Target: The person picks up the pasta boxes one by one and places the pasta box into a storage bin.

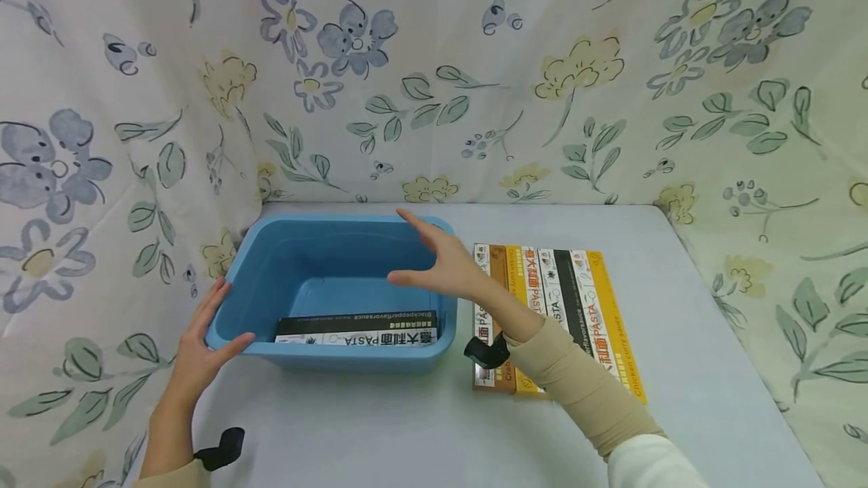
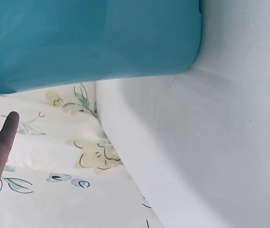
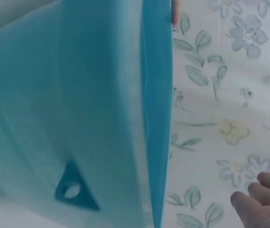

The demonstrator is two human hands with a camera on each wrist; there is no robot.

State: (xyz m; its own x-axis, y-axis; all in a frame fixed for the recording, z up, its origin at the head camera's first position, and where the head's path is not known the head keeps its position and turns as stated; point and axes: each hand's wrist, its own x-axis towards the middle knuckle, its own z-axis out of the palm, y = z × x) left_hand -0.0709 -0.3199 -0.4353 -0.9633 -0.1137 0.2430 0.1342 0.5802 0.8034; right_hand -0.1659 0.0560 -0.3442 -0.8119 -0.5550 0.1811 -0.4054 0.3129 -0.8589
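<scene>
A blue plastic bin (image 1: 353,361) stands on the white table. My left hand (image 1: 203,333) rests at its front left corner, fingers along the left rim and thumb over the front rim. In the left wrist view the fingers (image 2: 5,137) look straight beside the bin wall (image 2: 101,42). Over the bin's right side, my right hand (image 1: 444,266) hovers with thumb and fingers spread and nothing between them. Inside the bin, a black and white pasta box (image 1: 359,328) lies along the front wall. The right wrist view shows that hand (image 3: 263,199) beside the rim.
Several pasta boxes (image 1: 597,307) in yellow, black, white and brown lie side by side right of the bin, partly under my right forearm. A floral curtain (image 1: 441,157) hangs behind and at both sides of the table (image 1: 339,428).
</scene>
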